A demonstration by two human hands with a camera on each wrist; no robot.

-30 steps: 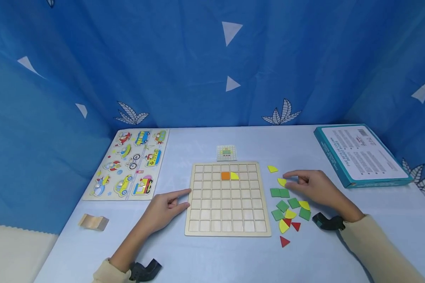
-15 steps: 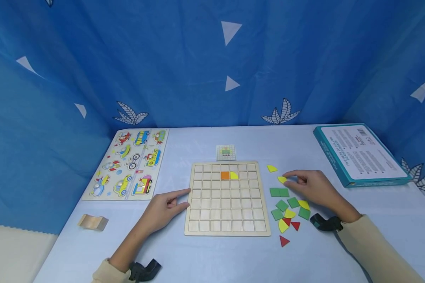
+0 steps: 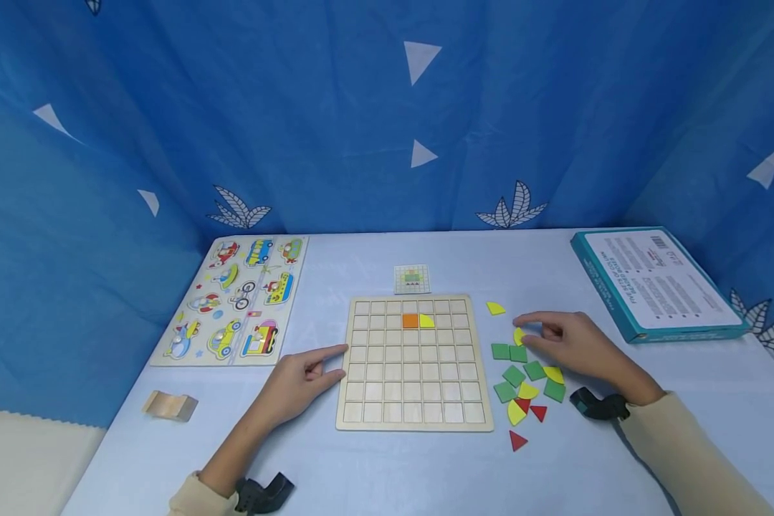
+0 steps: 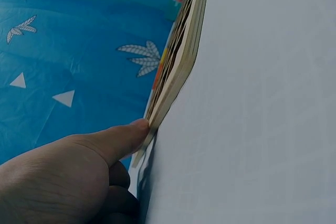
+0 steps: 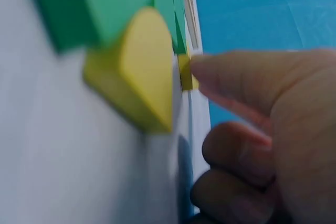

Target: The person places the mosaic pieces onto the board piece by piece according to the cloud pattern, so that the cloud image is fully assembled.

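A wooden grid board (image 3: 415, 423) lies mid-table, with an orange square (image 3: 411, 321) and a yellow quarter-circle (image 3: 427, 321) side by side in its second row. My left hand (image 3: 297, 385) touches the board's left edge with thumb and index fingertips, the thumb (image 4: 123, 137) against the rim in the left wrist view. To the right of the board, my right hand (image 3: 570, 344) pinches another yellow quarter-circle tile (image 3: 519, 336) between thumb and index finger, low over the table. Two green squares (image 3: 500, 351) lie just below it.
Loose green, yellow and red pieces (image 3: 512, 375) lie right of the board. A small pattern card (image 3: 412, 279) sits behind it. On the left are a vehicle puzzle (image 3: 232, 301) and a wooden block (image 3: 170, 405); a teal box (image 3: 661, 287) lies at right.
The yellow quarter-circle at my right fingertips has turned and shifted slightly right and nearer. One green square beneath it has tilted a little. My left hand has stayed at the board's edge.
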